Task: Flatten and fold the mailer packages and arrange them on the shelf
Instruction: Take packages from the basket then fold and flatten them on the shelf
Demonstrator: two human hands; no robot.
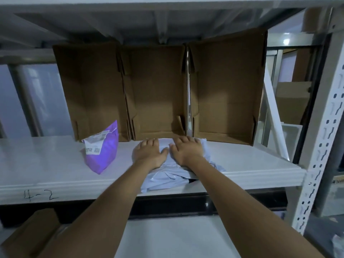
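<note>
A white metal shelf (pixel 46 164) spans the view, its front lip marked "4-2" in handwriting. Three open brown cardboard boxes (pixel 158 94) stand side by side along its back. In front of the middle and right boxes, a pale grey mailer package (pixel 167 175) lies crumpled, its near end hanging over the shelf edge. The left hand (pixel 149 153) and right hand (pixel 187 150) press flat on it side by side, fingers straight and slightly spread, thumbs nearly touching. To the left, apart from the hands, a purple mailer package (pixel 104 153) with a white label stands tilted.
</note>
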